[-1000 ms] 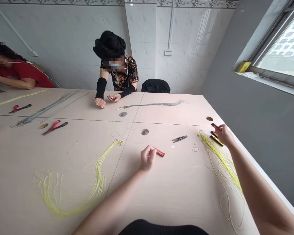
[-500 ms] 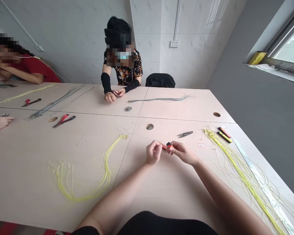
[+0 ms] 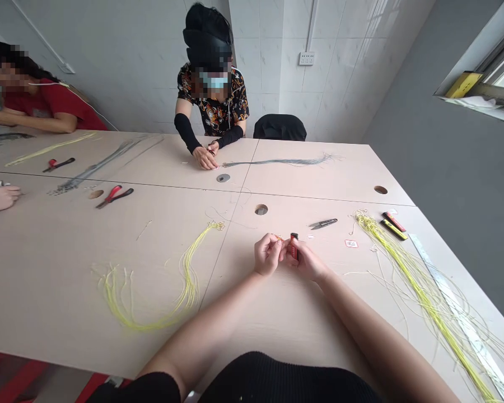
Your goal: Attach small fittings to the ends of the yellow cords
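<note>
Our right hand [image 3: 311,262] gripped a red-and-black lighter [image 3: 294,250] upright, just beside our left hand [image 3: 269,254], whose fingers were pinched on a small orange-red piece [image 3: 279,238] too tiny to make out. We saw no flame, so we judged the present piece unfinished. Left of the left hand lay one yellow cord bundle [image 3: 189,274]; right of the right hand lay a larger yellow bundle [image 3: 420,296]. Which was done and which was left, we could not tell. Snips [image 3: 323,224] lay unused beyond the right hand.

A pale table [image 3: 285,330] (visibly seamed) carries yellow cords [image 3: 424,302], grey cords [image 3: 277,162], snips [image 3: 324,224] and pliers [image 3: 109,200].
</note>
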### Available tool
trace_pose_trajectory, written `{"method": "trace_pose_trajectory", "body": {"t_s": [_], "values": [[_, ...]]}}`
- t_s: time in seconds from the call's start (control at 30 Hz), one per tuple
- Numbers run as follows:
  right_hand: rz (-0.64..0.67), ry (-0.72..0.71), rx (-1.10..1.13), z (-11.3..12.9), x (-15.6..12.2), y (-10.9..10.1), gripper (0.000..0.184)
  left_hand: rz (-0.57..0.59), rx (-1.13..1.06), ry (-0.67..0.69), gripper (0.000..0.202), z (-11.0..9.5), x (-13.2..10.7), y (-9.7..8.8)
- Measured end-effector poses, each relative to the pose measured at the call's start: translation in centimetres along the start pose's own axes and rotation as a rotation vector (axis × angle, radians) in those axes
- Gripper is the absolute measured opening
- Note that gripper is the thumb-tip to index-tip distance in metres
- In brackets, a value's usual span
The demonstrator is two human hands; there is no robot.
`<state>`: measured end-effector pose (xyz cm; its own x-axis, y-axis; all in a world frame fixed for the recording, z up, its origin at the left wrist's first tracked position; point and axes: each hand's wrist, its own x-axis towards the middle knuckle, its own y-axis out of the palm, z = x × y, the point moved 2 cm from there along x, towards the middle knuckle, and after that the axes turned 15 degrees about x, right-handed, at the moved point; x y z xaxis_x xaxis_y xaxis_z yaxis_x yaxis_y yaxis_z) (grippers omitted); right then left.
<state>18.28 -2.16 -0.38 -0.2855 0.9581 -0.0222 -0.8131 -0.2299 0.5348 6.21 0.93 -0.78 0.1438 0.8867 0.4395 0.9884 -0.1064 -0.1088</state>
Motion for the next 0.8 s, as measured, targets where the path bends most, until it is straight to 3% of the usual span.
{"method": "trace_pose_trajectory", "body": {"t_s": [0.07,0.2,0.53,0.8], "values": [[0.001,-0.035,0.063,-0.3,0.1,0.2,0.056,0.003,-0.008,0.015,0.041,-0.1,0.0,0.0],[-0.034,-0.031,0.12,-1.2,-0.1,-0.1,0.054,-0.005,0.043,0.041,0.041,0.1,-0.1,-0.1],[-0.122,0.023,0.069,-2.4,-0.5,-0.8,0.049,0.055,0.141,0.114,0.039,0.3,-0.8,0.0],[-0.166,-0.081,-0.12,-2.2,-0.7,0.1,0.046,0.054,0.138,0.108,0.039,-0.1,-0.9,0.0]]}}
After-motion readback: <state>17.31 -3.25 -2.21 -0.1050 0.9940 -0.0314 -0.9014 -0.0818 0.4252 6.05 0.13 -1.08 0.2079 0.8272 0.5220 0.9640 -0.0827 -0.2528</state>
